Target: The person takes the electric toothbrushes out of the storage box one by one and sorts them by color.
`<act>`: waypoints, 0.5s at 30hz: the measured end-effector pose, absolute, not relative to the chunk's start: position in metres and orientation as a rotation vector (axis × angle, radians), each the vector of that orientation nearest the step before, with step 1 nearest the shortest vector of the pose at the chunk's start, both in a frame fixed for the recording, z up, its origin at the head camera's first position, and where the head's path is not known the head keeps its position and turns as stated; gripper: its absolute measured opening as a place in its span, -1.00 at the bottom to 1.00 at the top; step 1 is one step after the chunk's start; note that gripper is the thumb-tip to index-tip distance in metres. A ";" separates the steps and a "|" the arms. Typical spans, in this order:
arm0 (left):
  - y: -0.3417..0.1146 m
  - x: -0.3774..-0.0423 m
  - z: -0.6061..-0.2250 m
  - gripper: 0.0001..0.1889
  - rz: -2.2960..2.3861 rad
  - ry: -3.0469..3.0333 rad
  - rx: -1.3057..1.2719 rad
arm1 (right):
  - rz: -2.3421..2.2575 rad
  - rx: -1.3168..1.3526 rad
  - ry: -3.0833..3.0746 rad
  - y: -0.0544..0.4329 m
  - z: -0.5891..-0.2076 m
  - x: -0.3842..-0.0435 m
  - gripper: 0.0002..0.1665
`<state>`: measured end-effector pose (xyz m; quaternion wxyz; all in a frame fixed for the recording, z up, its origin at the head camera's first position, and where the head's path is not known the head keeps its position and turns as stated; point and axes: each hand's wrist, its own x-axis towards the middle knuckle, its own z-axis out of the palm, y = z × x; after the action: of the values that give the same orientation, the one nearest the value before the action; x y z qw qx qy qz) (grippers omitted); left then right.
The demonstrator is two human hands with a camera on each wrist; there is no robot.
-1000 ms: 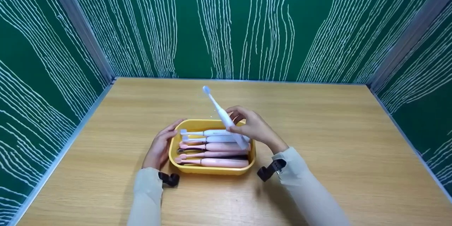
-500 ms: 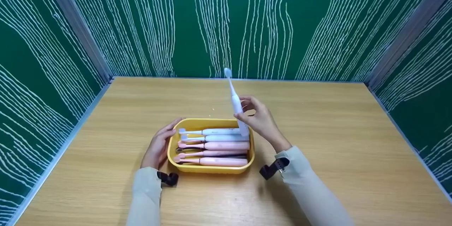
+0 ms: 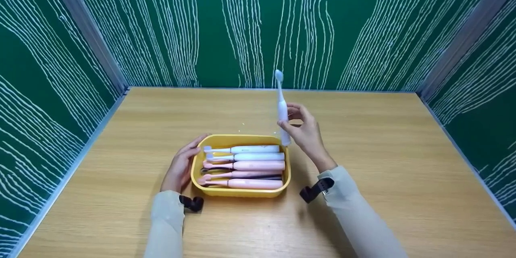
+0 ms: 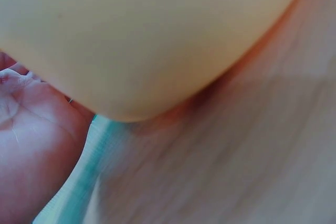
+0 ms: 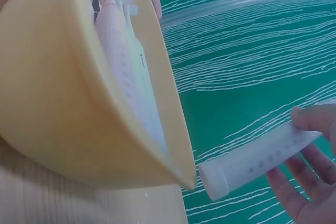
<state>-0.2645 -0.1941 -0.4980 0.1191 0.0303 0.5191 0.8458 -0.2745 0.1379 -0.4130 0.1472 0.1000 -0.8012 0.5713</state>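
In the head view, my right hand pinches a white electric toothbrush by its handle, between thumb and fingers. The brush stands almost upright, head up, above the right far corner of a yellow basket. In the right wrist view, the toothbrush's base is apart from the basket's rim. Several toothbrushes lie side by side in the basket, white ones at the far side and pink toothbrushes nearer, with dark ones partly hidden beneath. My left hand rests against the basket's left side, fingers extended along the outside.
The basket stands on a wooden table. Small white specks lie behind it. Green walls with white wavy lines close off the back and sides. Each wrist carries a black camera.
The right hand has lifted the white toothbrush up and to the right, out from over the basket's middle, and turned it more upright. The left hand and basket have stayed nearly still.
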 end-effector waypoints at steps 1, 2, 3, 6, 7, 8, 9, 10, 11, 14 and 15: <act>-0.194 -0.265 -0.498 -0.46 2.473 1.518 0.090 | 1.646 0.284 -2.292 0.139 -0.414 -0.275 -0.45; -0.194 -0.265 -0.498 -0.46 2.471 1.520 0.091 | 1.648 0.276 -2.280 0.139 -0.415 -0.276 -0.46; -0.194 -0.265 -0.498 -0.46 2.471 1.519 0.090 | 1.651 0.272 -2.267 0.140 -0.416 -0.276 -0.46; -0.194 -0.264 -0.497 -0.46 2.468 1.523 0.088 | 1.666 0.242 -2.224 0.142 -0.419 -0.278 -0.46; -0.194 -0.265 -0.498 -0.46 2.468 1.526 0.090 | 1.668 0.228 -2.215 0.143 -0.420 -0.279 -0.46; -0.194 -0.265 -0.499 -0.46 2.468 1.524 0.098 | 1.675 0.222 -2.201 0.143 -0.421 -0.279 -0.46; -0.194 -0.265 -0.499 -0.46 2.469 1.522 0.104 | 1.683 0.212 -2.191 0.144 -0.421 -0.279 -0.47; -0.194 -0.265 -0.500 -0.46 2.470 1.520 0.110 | 1.686 0.197 -2.189 0.143 -0.418 -0.277 -0.47; -0.194 -0.266 -0.500 -0.45 2.471 1.519 0.115 | 1.691 0.185 -2.185 0.143 -0.416 -0.275 -0.47; -0.195 -0.266 -0.501 -0.45 2.475 1.512 0.130 | 1.702 0.162 -2.177 0.142 -0.408 -0.269 -0.48; -0.195 -0.266 -0.501 -0.45 2.476 1.516 0.128 | 1.698 0.150 -2.182 0.142 -0.405 -0.267 -0.47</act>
<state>-0.2662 -0.1947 -0.5009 0.1177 0.0437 0.5181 0.8461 -0.2674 0.1420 -0.4052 0.1854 0.0532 -0.7743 0.6027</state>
